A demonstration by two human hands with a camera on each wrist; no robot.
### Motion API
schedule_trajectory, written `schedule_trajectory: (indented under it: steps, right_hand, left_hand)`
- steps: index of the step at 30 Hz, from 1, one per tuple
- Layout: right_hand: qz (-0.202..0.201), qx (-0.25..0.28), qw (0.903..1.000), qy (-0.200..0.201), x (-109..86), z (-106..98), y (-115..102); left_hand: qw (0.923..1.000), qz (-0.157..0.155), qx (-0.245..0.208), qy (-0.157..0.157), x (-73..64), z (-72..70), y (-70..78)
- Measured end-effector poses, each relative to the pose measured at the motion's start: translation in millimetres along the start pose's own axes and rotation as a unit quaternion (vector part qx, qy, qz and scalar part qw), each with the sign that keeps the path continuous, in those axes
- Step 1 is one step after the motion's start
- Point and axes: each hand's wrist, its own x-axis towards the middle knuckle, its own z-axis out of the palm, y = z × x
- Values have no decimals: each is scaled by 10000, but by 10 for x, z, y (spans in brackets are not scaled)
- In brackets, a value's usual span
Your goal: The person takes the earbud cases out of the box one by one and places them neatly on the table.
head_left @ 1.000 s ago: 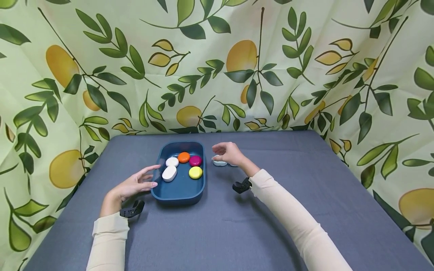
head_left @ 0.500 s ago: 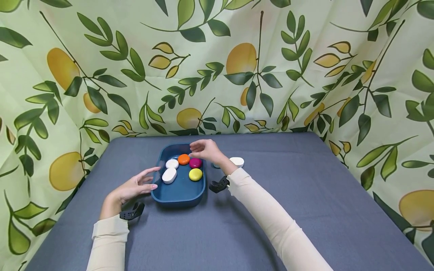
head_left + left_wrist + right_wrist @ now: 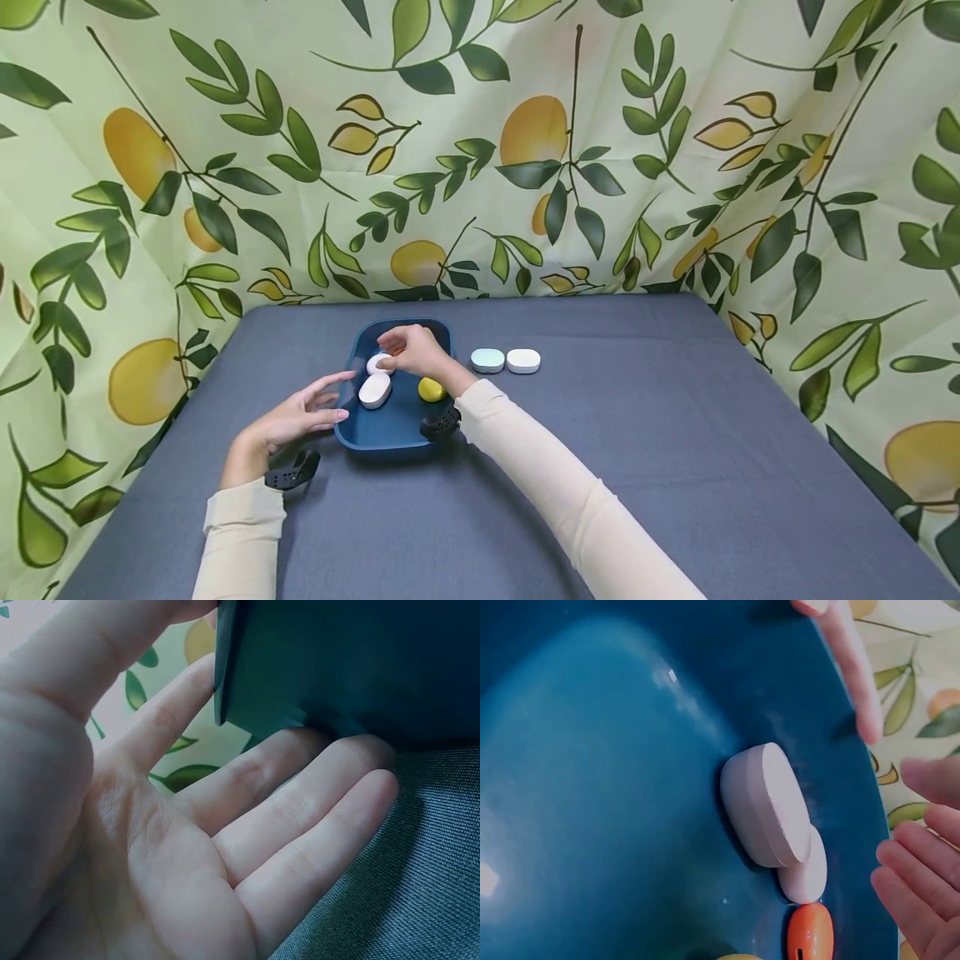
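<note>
My left hand (image 3: 296, 412) is at the left side of a blue tub (image 3: 382, 431), fingers loosely extended. Its thumb and index fingertips touch the rim in the left wrist view, the other fingers lying low by the outer wall. My right hand (image 3: 412, 350) hovers over the tub's far part, fingers extended and nothing between them. Beneath and beside it lie a white oval piece with a side seam (image 3: 761, 806), a smaller white round piece (image 3: 378, 364), a glossy orange piece (image 3: 810, 934) and a yellow round piece (image 3: 431, 389). The right hand hides the magenta one.
Right of the tub, a pale mint oval piece (image 3: 487, 361) and a white oval piece (image 3: 523, 361) lie side by side on the grey-blue table cloth (image 3: 637, 467). A leaf-and-fruit patterned curtain (image 3: 480, 150) rises behind the table and along its sides.
My right hand has moved left from above the mint and white pieces to over the tub, leaving both on the table. My left hand has stayed at the tub's side.
</note>
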Motion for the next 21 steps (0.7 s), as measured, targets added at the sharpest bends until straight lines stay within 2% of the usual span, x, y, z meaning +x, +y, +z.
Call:
schedule_trajectory:
  steps: [5, 12, 21]
  right_hand:
    - [-90, -606, 9964, -592, 75, 89, -62]
    - [148, -1112, 9846, -1343, 149, 148, -37]
    - [100, -1299, 9779, -1635, 183, 158, 36]
  left_hand:
    - [10000, 62, -1, -25, 0, -3, -8]
    - [9999, 93, -48, -76, -14, 0, -32]
    - [9998, 178, -95, -46, -10, -4, -21]
